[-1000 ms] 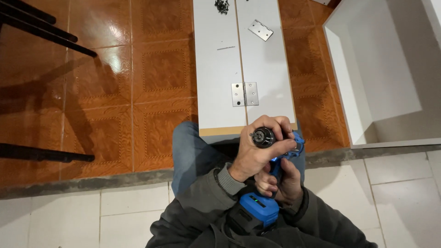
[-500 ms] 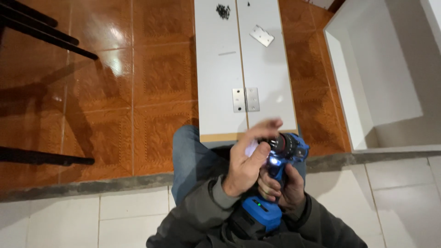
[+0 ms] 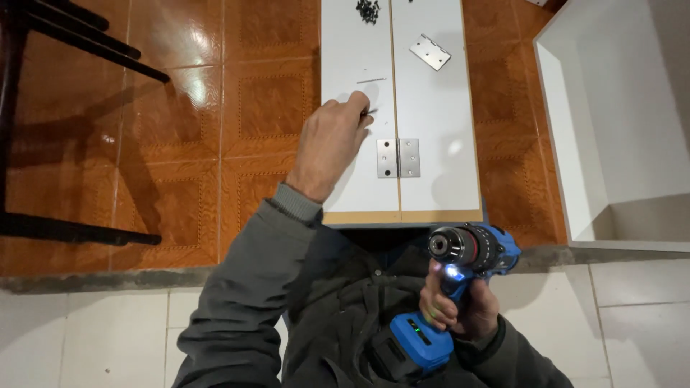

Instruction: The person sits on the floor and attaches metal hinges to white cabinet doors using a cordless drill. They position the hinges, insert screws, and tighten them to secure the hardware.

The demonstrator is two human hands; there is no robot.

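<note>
My left hand reaches out over the left of two white panels lying side by side on the floor. Its fingertips pinch a small dark slim piece, a screw or a bit; I cannot tell which. My right hand stays close to my body, gripping the handle of a blue cordless drill. The drill's work light is lit and its black chuck points up at the camera. A metal hinge lies flat across the seam between the panels, just right of my left hand.
A loose metal hinge rests on the right panel, with a pile of dark screws at the far end. A white open cabinet box stands to the right. Dark chair legs cross the orange tiles on the left.
My left hand let go of the drill chuck and stretched forward onto the left panel, closing its fingertips on the small dark piece. The drill stayed in my right hand, lowered slightly.
</note>
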